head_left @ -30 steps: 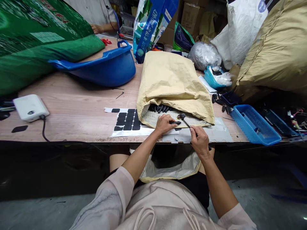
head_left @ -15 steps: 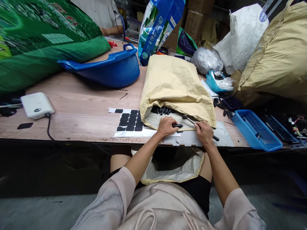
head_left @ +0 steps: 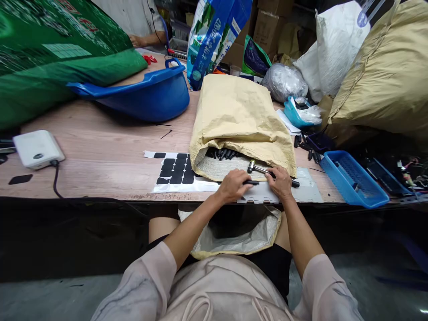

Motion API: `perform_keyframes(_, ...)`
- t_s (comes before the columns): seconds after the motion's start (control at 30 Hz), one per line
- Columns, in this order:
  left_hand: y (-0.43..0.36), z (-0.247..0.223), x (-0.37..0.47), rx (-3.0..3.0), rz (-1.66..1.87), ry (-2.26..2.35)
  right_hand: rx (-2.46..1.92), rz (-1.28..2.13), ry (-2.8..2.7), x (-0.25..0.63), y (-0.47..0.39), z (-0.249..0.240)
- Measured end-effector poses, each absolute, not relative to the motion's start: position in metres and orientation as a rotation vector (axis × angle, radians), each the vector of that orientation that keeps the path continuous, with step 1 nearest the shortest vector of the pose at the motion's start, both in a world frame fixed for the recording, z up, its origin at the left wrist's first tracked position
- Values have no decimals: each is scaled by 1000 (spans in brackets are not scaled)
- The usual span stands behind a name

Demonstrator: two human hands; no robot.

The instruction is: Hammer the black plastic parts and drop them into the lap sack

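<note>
A short black rod-like piece [head_left: 251, 182] sticks out of the closed fingers of my left hand [head_left: 233, 186], at the table's front edge. Just right of it, my right hand [head_left: 280, 182] is wrapped round a small hammer [head_left: 259, 169], whose head points left and whose black handle end shows on the right. Beneath both hands lies a grey board [head_left: 306, 185]. Behind them a tan woven sack [head_left: 239, 107] lies with its mouth toward me, several black pieces [head_left: 224, 154] inside. Another open sack [head_left: 234, 244] rests on my lap.
A sheet of black stickers [head_left: 177, 169] lies left of the sack. Around stand a blue basin [head_left: 143, 100], a white box [head_left: 38, 149] with a cable, a blue basket [head_left: 354, 180] and large bags. A person's hand [head_left: 136, 41] shows at the far side.
My left hand has drawn slightly down and back with the black piece. The hammer in my right hand has turned, and its head sits lower and left. The whole view has shifted a little.
</note>
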State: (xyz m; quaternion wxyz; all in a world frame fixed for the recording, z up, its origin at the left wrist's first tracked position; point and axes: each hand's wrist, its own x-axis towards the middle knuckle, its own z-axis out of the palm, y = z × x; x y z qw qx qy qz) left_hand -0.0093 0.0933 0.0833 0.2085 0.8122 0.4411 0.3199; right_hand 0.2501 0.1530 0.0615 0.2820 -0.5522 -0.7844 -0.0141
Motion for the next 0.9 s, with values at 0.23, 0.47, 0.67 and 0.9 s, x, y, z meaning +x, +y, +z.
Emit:
perform_keyframes(0.23,25,57,20,2291,207,866,-1504,-52,-2099,250,154,60)
perform_keyframes(0.47,28,16,15,2034,-237,1259,-1502,-36,-2111,249,153,59)
perform_keyframes(0.67,44,71,-9,1928,-136,831,-1534,-78,-2120,247,151,60)
perform_keyframes(0.9,150,138,-16,1986,320,1419,-1700,-271,-1847,248,151,55)
